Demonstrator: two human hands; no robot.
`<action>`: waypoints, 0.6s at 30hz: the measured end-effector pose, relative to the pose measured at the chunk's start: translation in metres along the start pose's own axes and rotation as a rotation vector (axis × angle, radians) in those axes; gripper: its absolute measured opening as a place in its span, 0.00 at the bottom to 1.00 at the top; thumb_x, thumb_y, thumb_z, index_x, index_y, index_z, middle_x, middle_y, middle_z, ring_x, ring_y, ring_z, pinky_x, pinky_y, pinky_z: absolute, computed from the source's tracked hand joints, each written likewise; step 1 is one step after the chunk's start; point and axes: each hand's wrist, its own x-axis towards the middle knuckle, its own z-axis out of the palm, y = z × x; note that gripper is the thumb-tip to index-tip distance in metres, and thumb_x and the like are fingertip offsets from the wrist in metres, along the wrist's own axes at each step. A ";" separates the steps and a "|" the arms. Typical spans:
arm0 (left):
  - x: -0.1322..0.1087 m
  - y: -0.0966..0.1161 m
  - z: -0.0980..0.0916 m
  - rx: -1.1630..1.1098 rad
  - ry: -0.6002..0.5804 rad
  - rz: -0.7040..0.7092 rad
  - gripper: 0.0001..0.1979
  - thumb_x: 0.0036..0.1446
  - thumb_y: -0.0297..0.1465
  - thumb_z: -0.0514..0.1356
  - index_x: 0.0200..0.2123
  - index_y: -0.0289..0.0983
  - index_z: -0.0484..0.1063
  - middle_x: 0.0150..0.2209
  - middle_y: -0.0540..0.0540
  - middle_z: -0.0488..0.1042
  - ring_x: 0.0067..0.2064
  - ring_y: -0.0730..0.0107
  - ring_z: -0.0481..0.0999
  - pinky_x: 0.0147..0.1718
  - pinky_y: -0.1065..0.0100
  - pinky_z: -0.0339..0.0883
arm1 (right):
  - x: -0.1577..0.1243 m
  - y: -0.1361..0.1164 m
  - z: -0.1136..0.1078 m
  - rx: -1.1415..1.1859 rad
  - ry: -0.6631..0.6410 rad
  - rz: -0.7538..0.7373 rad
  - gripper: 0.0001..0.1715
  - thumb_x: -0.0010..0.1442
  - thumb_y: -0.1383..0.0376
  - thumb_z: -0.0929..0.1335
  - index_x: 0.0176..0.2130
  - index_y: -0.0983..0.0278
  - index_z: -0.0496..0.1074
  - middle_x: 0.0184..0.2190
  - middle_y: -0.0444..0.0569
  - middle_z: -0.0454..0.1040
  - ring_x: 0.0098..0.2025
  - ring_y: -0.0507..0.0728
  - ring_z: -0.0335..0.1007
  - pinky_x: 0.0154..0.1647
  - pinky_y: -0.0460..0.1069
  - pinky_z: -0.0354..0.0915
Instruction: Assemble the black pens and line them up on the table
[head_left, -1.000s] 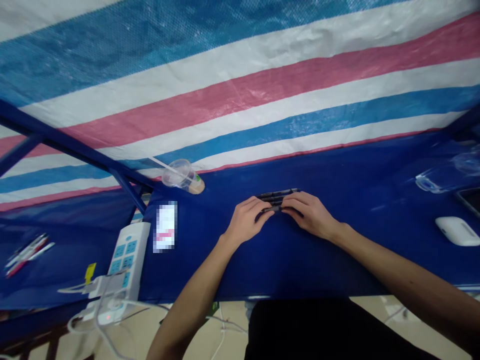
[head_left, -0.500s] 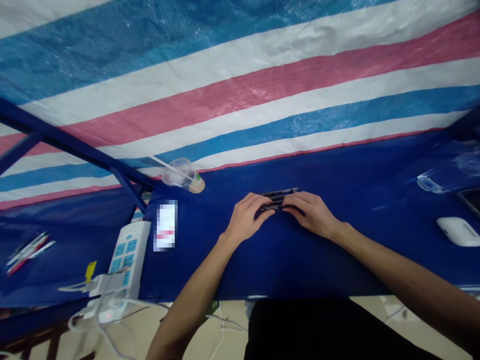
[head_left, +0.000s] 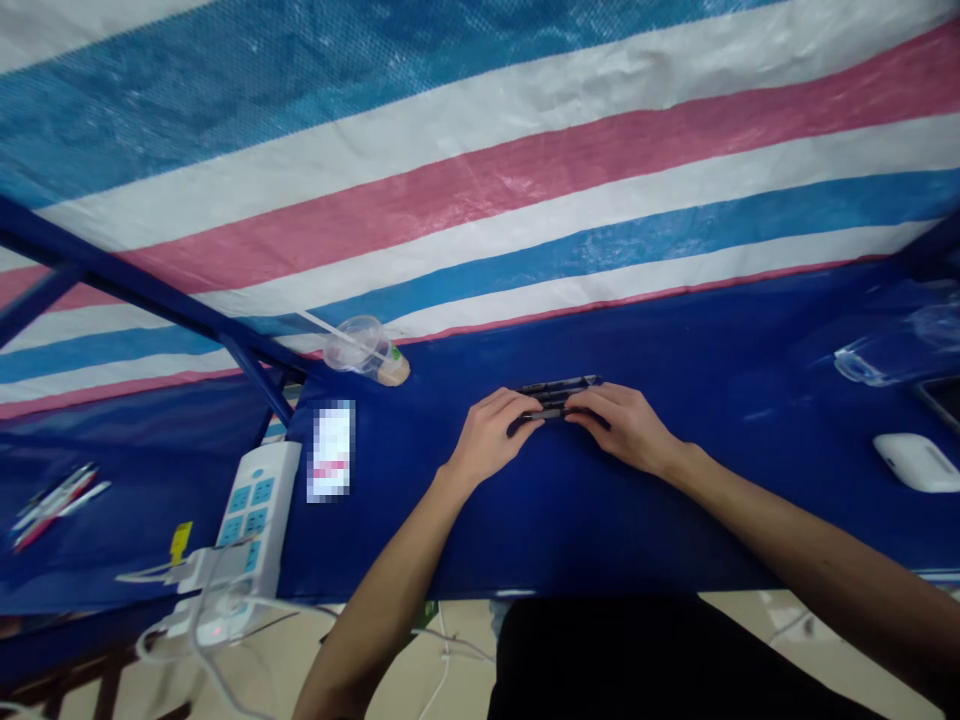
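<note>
Between my hands, dark pens point(head_left: 561, 384) lie side by side on the blue surface, running left to right. My left hand point(head_left: 491, 435) has its thumb and fingers closed on the left ends of the nearer pens. At their right ends, my right hand point(head_left: 628, 428) pinches in the same way, thumb on the near side and fingers on top. The farthest pen shows along most of its length beyond the fingertips. Fingers cover the ends of the nearer ones.
Left of my hands stand a tilted plastic cup point(head_left: 367, 352) with a straw, a blurred-out phone point(head_left: 331, 452) and a white power strip point(head_left: 262, 500) with cables. More pens point(head_left: 60, 505) lie far left. At right are a white rounded case point(head_left: 916, 462) and a clear bottle point(head_left: 870, 362).
My left fingers have shifted very slightly, and the nearest pen sits a little differently between the thumbs. Otherwise the hands and surroundings stay in place.
</note>
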 end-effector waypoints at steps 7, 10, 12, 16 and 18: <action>0.002 0.001 -0.004 0.041 -0.075 -0.090 0.11 0.71 0.37 0.59 0.44 0.38 0.77 0.40 0.45 0.81 0.40 0.65 0.78 0.44 0.61 0.71 | 0.000 0.001 0.000 -0.014 0.023 -0.009 0.05 0.70 0.66 0.68 0.46 0.61 0.74 0.39 0.50 0.82 0.37 0.58 0.77 0.40 0.54 0.71; 0.002 0.001 -0.004 0.051 -0.076 -0.082 0.13 0.72 0.36 0.57 0.38 0.37 0.77 0.36 0.46 0.81 0.38 0.66 0.77 0.42 0.61 0.70 | 0.000 0.001 0.000 -0.020 0.022 -0.012 0.05 0.70 0.66 0.68 0.46 0.61 0.74 0.39 0.49 0.82 0.37 0.58 0.77 0.40 0.53 0.71; 0.002 0.000 -0.004 0.049 -0.048 -0.072 0.11 0.70 0.36 0.60 0.38 0.37 0.77 0.36 0.47 0.81 0.37 0.66 0.78 0.41 0.62 0.70 | 0.000 0.001 0.000 -0.019 0.026 -0.019 0.05 0.70 0.66 0.68 0.46 0.61 0.73 0.39 0.49 0.82 0.36 0.57 0.78 0.40 0.53 0.71; 0.001 -0.002 -0.002 0.025 0.006 -0.034 0.08 0.67 0.36 0.64 0.41 0.37 0.77 0.37 0.46 0.81 0.37 0.67 0.78 0.41 0.63 0.71 | 0.001 0.000 -0.001 -0.010 0.024 -0.027 0.05 0.70 0.66 0.68 0.46 0.61 0.73 0.38 0.49 0.82 0.36 0.57 0.78 0.40 0.54 0.71; 0.000 -0.003 -0.001 0.018 0.015 -0.027 0.07 0.67 0.35 0.64 0.42 0.37 0.77 0.37 0.46 0.81 0.38 0.67 0.79 0.41 0.63 0.72 | 0.001 0.000 -0.001 -0.007 0.023 -0.030 0.05 0.70 0.66 0.68 0.46 0.61 0.73 0.38 0.49 0.82 0.35 0.57 0.78 0.39 0.54 0.71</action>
